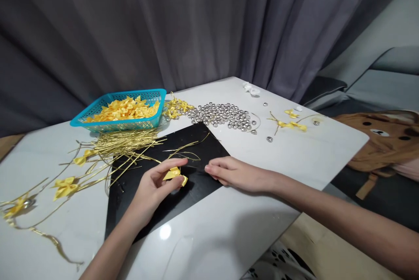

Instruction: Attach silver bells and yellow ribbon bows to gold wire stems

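Note:
My left hand (156, 187) is over the black mat (131, 199), its thumb and fingers curled around a yellow ribbon bow (173, 173). The index finger stretches out above the bow. To its right, my right hand (233, 172) has its fingertips pressed together at the mat's right edge; whatever they pinch, if anything, is too small to make out. Thin gold twist ties (183, 148) lie on the mat just beyond both hands.
A blue basket (160, 113) full of yellow bows stands at the back left, with a pile of gold ties (126, 142) before it. Silver beads (225, 115) are heaped behind the mat. Tied bows (65, 187) lie left, others (291, 125) right. A bear-faced bag (379, 140) sits beyond the table.

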`<control>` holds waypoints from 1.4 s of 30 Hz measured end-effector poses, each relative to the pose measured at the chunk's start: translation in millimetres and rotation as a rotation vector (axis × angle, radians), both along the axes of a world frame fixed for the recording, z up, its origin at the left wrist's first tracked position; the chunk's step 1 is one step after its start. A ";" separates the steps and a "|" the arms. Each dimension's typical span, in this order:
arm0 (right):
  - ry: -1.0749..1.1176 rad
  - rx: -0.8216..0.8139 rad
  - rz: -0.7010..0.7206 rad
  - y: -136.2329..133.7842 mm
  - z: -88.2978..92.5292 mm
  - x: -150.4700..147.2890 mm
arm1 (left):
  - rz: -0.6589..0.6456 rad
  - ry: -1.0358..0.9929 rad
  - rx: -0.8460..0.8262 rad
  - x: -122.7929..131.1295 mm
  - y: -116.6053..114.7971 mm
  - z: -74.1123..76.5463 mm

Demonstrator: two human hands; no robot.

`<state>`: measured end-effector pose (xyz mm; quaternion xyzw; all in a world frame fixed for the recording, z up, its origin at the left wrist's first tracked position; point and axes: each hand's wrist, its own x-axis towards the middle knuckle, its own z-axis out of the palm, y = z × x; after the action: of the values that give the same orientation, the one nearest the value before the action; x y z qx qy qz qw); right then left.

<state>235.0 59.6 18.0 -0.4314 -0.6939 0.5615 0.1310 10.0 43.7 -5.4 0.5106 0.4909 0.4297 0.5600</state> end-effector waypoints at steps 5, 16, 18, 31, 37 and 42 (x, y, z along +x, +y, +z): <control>0.004 -0.072 0.066 7.3 0.2 -3.6 | 0.007 -0.010 -0.002 -0.2 0.0 0.2; 0.040 -0.150 0.058 7.5 -0.2 -11.5 | -0.069 -0.028 -0.062 0.1 -2.6 4.0; -0.017 -0.107 0.065 7.1 2.5 -13.4 | -0.081 -0.019 -0.067 0.0 -2.4 3.2; -0.036 -0.141 0.011 5.8 1.5 -18.0 | -0.059 0.008 -0.026 2.6 -2.2 5.5; -0.081 -0.168 0.003 3.8 5.0 -21.0 | -0.051 0.045 0.016 0.0 -0.6 0.6; -0.130 -0.142 0.029 2.4 9.3 -21.6 | -0.072 0.070 0.028 -0.5 0.0 0.3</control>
<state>213.4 62.0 27.3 -0.4651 -0.6654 0.5820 0.0469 9.6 43.7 -5.1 0.5504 0.4857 0.3979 0.5503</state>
